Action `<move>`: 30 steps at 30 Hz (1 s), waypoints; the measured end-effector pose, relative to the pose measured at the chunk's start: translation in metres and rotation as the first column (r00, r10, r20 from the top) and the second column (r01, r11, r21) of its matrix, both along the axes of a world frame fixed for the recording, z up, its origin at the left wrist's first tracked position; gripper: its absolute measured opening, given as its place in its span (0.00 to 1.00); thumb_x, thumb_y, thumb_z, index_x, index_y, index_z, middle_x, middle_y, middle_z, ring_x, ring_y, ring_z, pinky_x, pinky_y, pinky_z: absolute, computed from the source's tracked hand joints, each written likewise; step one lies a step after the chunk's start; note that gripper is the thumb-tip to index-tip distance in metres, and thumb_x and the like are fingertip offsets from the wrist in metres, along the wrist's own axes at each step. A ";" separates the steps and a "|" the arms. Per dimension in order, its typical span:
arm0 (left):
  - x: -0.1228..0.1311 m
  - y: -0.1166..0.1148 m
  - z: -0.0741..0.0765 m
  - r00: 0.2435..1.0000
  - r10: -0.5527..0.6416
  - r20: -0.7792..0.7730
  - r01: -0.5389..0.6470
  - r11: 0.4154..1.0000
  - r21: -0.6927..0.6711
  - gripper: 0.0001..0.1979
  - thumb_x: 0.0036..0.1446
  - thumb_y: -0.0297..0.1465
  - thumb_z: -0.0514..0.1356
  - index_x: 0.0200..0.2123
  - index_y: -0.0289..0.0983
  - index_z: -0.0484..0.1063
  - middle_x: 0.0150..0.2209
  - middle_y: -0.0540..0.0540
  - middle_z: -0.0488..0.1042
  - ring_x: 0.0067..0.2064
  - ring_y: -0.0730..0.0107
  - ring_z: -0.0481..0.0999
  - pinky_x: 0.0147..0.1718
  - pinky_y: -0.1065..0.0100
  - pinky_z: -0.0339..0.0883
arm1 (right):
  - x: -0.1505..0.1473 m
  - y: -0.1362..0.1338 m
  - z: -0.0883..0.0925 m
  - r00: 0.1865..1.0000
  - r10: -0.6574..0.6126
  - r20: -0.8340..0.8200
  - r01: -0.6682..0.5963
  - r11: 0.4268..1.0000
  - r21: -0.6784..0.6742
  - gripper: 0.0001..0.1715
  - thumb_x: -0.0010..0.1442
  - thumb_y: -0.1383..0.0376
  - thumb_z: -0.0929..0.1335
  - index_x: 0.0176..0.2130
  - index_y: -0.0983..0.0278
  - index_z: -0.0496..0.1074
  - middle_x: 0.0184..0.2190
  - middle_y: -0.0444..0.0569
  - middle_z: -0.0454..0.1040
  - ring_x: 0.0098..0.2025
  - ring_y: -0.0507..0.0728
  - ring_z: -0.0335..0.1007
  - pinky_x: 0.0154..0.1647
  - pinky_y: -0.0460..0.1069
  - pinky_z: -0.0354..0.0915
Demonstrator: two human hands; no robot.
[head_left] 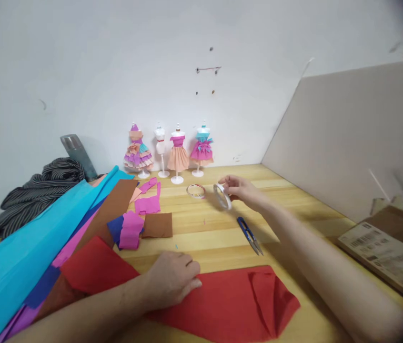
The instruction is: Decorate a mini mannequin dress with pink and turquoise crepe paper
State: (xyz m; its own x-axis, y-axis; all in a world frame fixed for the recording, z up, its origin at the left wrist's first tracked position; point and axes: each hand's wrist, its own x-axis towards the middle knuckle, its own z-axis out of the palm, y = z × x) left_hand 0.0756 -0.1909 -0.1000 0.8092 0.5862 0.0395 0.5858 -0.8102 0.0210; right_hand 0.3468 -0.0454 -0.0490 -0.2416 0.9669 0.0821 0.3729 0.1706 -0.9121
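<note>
A right hand (239,188) pinches a white tape roll (226,200) between its fingers over the desk (205,240), near blue thread snips (250,236), while the left hand (175,277), fingers curled, rests on red crepe paper (230,305), its grip impossible to tell.

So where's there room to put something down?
Bare tabletop lies between the brown square and blue thread snips, barring tiny scraps, and between the right hand and pale partition. The left side is crowded with coloured sheets and striped cloth.
</note>
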 end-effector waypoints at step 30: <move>-0.005 0.017 0.034 0.052 0.702 0.710 0.065 0.707 -0.704 0.17 0.54 0.35 0.57 0.47 0.36 0.67 0.31 0.51 0.67 0.20 0.83 0.63 0.16 0.77 0.56 | -0.097 -0.096 0.015 0.879 0.456 -0.142 -0.452 0.890 0.058 0.14 0.53 0.70 0.66 0.37 0.61 0.56 0.25 0.38 0.62 0.25 0.48 0.61 0.28 0.45 0.59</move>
